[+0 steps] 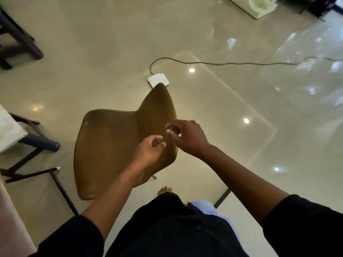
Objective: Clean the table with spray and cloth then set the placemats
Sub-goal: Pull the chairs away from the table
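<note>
My left hand [149, 150] and my right hand [185, 137] hover close together over the backrest of a brown padded chair [107, 151] standing on the floor below me. The fingers of both hands are loosely curled, and I see nothing held in either. The two hands do not touch each other. A pale marble corner of the table [8, 130] shows at the left edge. No spray bottle, cloth or placemat is in view.
Dark table legs [39, 145] reach across the floor at left. A white box [158, 79] with a long cable lies on the glossy tiles just beyond the chair. Dark furniture [18, 43] stands at the top left. My bare foot [164, 190] is beside the chair.
</note>
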A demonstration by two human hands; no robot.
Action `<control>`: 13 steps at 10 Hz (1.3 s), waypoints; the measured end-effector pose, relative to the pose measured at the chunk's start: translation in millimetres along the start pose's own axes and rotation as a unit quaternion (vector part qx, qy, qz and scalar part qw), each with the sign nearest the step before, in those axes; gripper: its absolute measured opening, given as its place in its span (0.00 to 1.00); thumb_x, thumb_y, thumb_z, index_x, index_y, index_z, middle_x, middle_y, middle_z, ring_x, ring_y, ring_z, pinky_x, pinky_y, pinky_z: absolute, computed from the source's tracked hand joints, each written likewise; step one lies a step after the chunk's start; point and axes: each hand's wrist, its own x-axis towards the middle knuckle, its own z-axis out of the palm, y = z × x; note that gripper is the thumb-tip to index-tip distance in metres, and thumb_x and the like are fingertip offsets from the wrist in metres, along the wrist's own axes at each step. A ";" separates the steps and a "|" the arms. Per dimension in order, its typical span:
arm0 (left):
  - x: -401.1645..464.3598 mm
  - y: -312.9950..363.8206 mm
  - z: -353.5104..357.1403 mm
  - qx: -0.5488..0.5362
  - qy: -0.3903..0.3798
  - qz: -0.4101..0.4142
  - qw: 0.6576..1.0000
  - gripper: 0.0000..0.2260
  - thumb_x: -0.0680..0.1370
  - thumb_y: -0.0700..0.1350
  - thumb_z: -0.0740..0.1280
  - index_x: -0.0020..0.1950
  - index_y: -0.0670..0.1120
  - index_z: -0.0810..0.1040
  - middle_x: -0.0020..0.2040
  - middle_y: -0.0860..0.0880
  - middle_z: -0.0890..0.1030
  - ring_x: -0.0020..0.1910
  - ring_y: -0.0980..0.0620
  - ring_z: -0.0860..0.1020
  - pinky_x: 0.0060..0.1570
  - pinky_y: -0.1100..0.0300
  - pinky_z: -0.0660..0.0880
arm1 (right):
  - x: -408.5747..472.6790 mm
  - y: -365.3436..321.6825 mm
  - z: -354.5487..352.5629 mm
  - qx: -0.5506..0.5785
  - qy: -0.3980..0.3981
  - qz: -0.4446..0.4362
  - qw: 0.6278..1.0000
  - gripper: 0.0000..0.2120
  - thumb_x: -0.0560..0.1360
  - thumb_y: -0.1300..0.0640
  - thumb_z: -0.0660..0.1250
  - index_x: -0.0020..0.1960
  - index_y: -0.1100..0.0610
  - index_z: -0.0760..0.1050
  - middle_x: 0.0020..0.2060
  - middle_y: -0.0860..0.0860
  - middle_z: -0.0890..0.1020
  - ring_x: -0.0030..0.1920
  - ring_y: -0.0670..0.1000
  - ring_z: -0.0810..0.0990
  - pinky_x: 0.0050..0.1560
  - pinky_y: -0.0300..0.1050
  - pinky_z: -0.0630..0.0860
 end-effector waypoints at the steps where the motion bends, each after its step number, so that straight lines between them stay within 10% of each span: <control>1: 19.3 -0.3 10.6 0.005 0.024 -0.081 0.996 0.18 0.85 0.54 0.67 0.74 0.52 0.77 0.72 0.51 0.80 0.69 0.48 0.78 0.69 0.48 0.76 | 46.7 10.9 6.2 -0.084 -0.057 -0.061 0.993 0.12 0.82 0.51 0.65 0.62 0.50 0.81 0.52 0.47 0.86 0.49 0.48 0.83 0.45 0.42 0.78; 4: 50.7 11.0 50.8 -0.127 0.074 -0.320 0.936 0.18 0.89 0.48 0.56 0.75 0.43 0.74 0.73 0.40 0.77 0.71 0.39 0.75 0.68 0.51 0.69 | 163.3 48.5 38.0 -0.382 -0.255 -0.321 0.829 0.13 0.82 0.44 0.62 0.56 0.50 0.82 0.55 0.50 0.83 0.63 0.55 0.78 0.73 0.57 0.63; 7: 77.8 9.4 68.5 -0.439 0.179 -0.438 0.764 0.22 0.90 0.49 0.53 0.82 0.40 0.65 0.82 0.43 0.67 0.79 0.40 0.67 0.78 0.48 0.60 | 243.7 27.4 72.0 -0.549 -0.289 -0.315 0.718 0.20 0.82 0.42 0.58 0.67 0.51 0.77 0.69 0.57 0.76 0.76 0.62 0.67 0.78 0.70 0.48; 9: 86.6 -25.1 73.9 -0.459 0.231 -0.453 0.729 0.18 0.89 0.47 0.56 0.76 0.41 0.72 0.78 0.41 0.71 0.76 0.39 0.69 0.78 0.48 0.61 | 281.3 18.7 95.6 -0.629 -0.248 -0.272 0.685 0.26 0.82 0.44 0.58 0.75 0.57 0.69 0.73 0.63 0.71 0.73 0.69 0.67 0.74 0.73 0.60; 10: 85.9 -44.9 80.8 -0.439 0.236 -0.483 0.720 0.13 0.88 0.51 0.57 0.53 0.45 0.76 0.68 0.43 0.78 0.62 0.39 0.74 0.77 0.43 0.67 | 293.5 16.2 101.3 -0.641 -0.237 -0.252 0.685 0.25 0.81 0.45 0.60 0.73 0.57 0.70 0.67 0.62 0.75 0.66 0.67 0.74 0.67 0.68 0.69; 12: 93.6 -53.0 73.2 -0.520 0.219 -0.494 0.661 0.22 0.89 0.42 0.53 0.82 0.36 0.62 0.83 0.38 0.64 0.82 0.37 0.63 0.79 0.45 0.59 | 318.4 12.5 115.4 -0.622 -0.243 -0.226 0.710 0.16 0.81 0.49 0.61 0.61 0.57 0.78 0.49 0.54 0.80 0.52 0.59 0.81 0.49 0.55 0.76; 13: 98.9 -75.0 81.1 -0.470 0.228 -0.529 0.669 0.22 0.87 0.37 0.57 0.81 0.35 0.63 0.82 0.36 0.65 0.80 0.35 0.65 0.78 0.45 0.62 | 326.2 12.0 125.8 -0.609 -0.245 -0.218 0.722 0.15 0.81 0.48 0.62 0.60 0.56 0.78 0.47 0.53 0.78 0.50 0.57 0.80 0.45 0.53 0.73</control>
